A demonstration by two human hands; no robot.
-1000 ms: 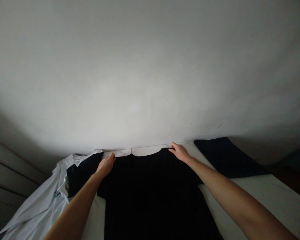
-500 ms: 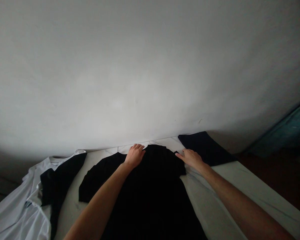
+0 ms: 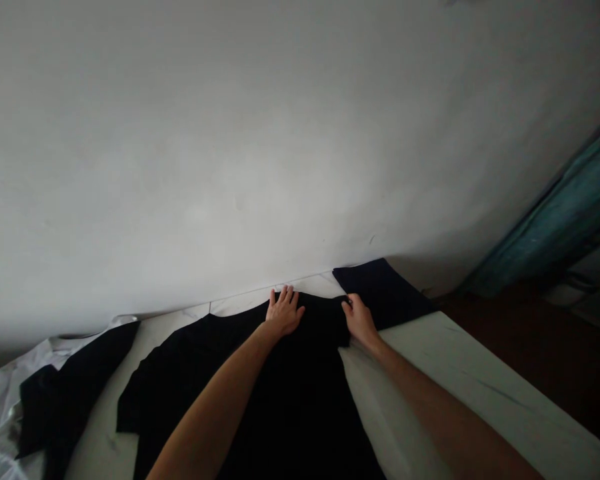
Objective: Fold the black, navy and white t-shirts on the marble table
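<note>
I have the black T-shirt (image 3: 300,373) lying on the pale worktop (image 3: 455,363), its long axis running 12 to 6, with the body stretching toward me at 6 o'clock from my hands. My left hand (image 3: 283,312) rests flat at the top edge, fingers (image 3: 286,295) spread open on the cloth, while my right hand (image 3: 360,321) sits at the shoulder edge, curled, and I cannot tell if it pinches; a folded navy garment (image 3: 380,292) lies just beside it at 1 o'clock

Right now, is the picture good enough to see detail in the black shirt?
Head view: the black T-shirt is underexposed to nearly solid black, its folds barely visible; the pale wall fills most of the frame; wide-lens distortion seems to bow the table edge.
</note>
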